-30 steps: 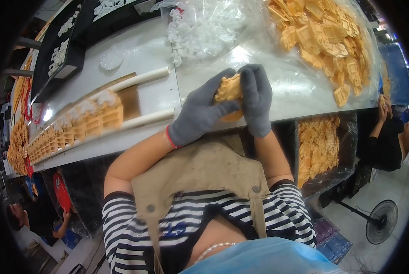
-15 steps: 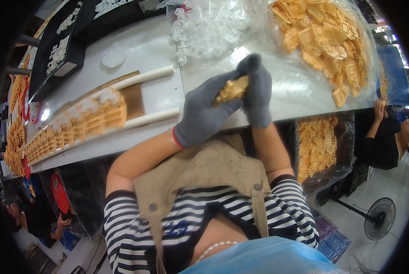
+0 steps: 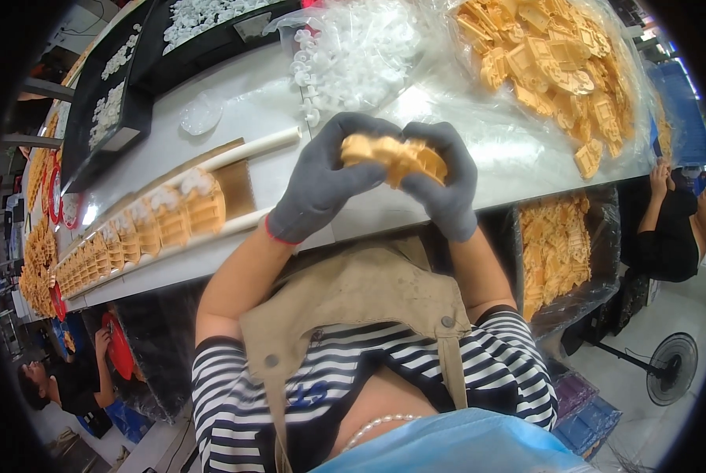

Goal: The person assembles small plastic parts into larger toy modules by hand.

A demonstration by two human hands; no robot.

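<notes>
Both my hands wear grey gloves and meet above the table's front edge. Between them is an orange-yellow moulded plastic part point(image 3: 396, 158), its hollow, ribbed shape partly covered by my fingers. My left hand point(image 3: 325, 177) is closed on its left end, thumb in front. My right hand point(image 3: 447, 177) grips its right end in the same way. To the left, a slanting row of similar orange parts point(image 3: 160, 225) lies between two white rails point(image 3: 246, 150), with small whitish pieces along its upper side.
A heap of orange parts point(image 3: 558, 63) lies on clear plastic at the far right. White plastic pieces point(image 3: 353, 51) fill a clear bag at the back. Black trays point(image 3: 136, 118) stand at the left. A lined bin of orange parts point(image 3: 556, 244) sits below the table edge, near a fan point(image 3: 672, 368).
My hands have turned outward and moved apart slightly, so more of the orange part shows, now lying crosswise between them. The view has shifted a little.
</notes>
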